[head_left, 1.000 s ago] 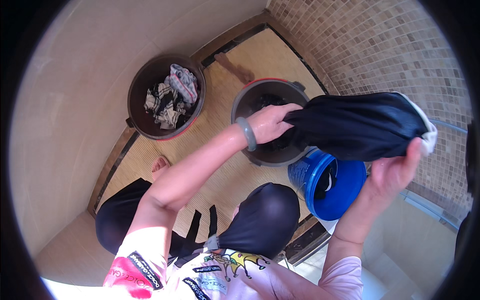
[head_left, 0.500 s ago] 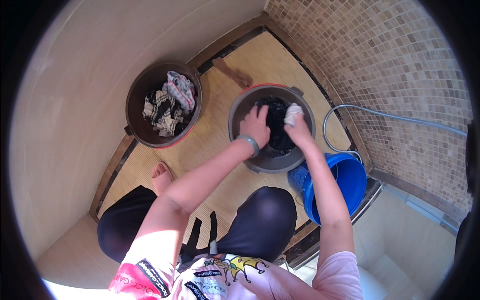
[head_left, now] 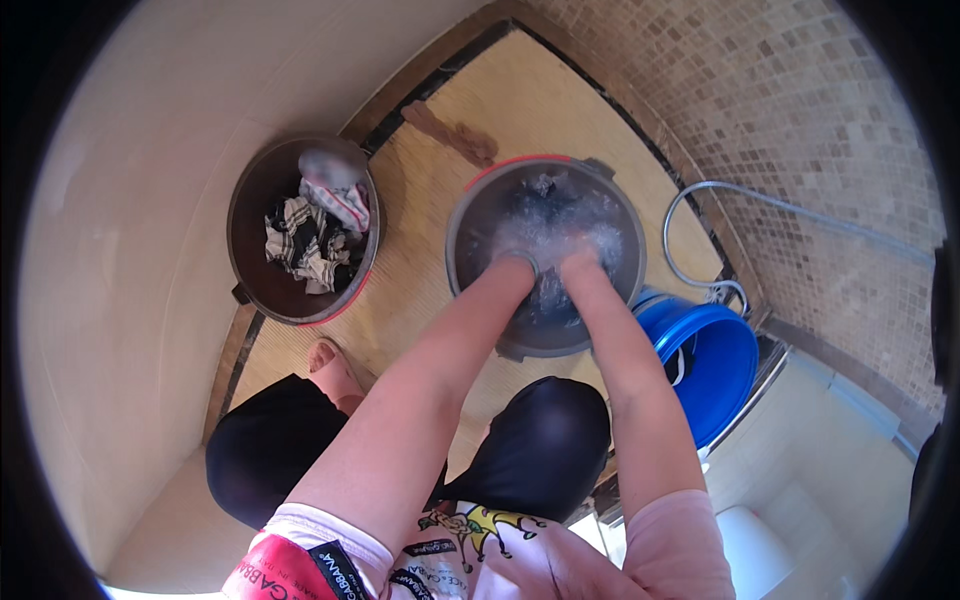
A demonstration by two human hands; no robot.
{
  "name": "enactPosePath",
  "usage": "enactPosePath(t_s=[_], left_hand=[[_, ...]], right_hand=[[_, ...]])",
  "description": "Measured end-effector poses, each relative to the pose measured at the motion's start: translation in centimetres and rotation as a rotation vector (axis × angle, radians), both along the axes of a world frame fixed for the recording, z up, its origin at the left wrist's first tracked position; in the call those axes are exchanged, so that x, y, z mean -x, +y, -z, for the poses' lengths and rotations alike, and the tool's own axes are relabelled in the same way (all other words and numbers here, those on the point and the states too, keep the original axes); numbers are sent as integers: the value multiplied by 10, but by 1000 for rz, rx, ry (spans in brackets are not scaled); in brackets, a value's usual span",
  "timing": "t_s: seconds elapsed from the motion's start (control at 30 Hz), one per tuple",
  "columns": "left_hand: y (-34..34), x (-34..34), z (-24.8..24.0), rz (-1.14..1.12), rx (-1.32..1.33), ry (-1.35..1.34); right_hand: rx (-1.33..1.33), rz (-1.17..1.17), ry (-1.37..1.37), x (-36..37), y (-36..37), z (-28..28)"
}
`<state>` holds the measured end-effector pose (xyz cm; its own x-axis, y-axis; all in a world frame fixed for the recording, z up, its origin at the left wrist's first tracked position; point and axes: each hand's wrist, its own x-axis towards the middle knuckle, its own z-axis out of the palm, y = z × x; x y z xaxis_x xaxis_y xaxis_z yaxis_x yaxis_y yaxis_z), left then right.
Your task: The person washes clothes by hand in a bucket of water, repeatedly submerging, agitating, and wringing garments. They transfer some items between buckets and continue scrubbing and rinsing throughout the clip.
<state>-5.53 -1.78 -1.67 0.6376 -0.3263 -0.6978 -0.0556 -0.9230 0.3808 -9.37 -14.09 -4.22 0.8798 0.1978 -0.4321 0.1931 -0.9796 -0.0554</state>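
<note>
A grey-brown basin point(head_left: 470, 290) with a red edge stands in front of me, holding splashing water point(head_left: 560, 225) and dark cloth point(head_left: 548, 300). Both my arms reach down into it. My left hand point(head_left: 515, 258), with a bangle at the wrist, and my right hand point(head_left: 580, 250) are close together; spray and blur hide their fingers and whatever they may hold. On the left, a second basin point(head_left: 250, 262) contains a checked black-and-cream cloth point(head_left: 312, 240) and a pale patterned cloth point(head_left: 345, 205). A blurred pale shape point(head_left: 330, 166) shows over its far side.
A blue bucket point(head_left: 715, 370) lies tilted on the right, close by the basin. A grey hose point(head_left: 770, 208) curves from the mosaic wall point(head_left: 820, 150) toward it. Brown cloth point(head_left: 450, 135) is on the yellow mat point(head_left: 540, 90) beyond the basin.
My right hand held a small white cloth before; it no longer shows there. Both hands have moved together into the basin, where water now splashes. A blurred pale shape has appeared over the left basin.
</note>
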Motion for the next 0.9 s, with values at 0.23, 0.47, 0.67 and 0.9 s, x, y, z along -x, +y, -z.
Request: enactPosePath(t_s=[0.23,0.47,0.67,0.9], left_hand=[[-10,-8,10,352,-36,2],[-8,-30,9,516,-5,-145],[-14,-44,-25,727,30,-233],[25,-22,-83,544,401,-531]], right_hand=[[-246,208,-125,27,-29,40],[-6,212,124,-18,-6,-7],[-127,616,-16,-15,14,-105],[-1022,1050,-362,11,-8,-165]])
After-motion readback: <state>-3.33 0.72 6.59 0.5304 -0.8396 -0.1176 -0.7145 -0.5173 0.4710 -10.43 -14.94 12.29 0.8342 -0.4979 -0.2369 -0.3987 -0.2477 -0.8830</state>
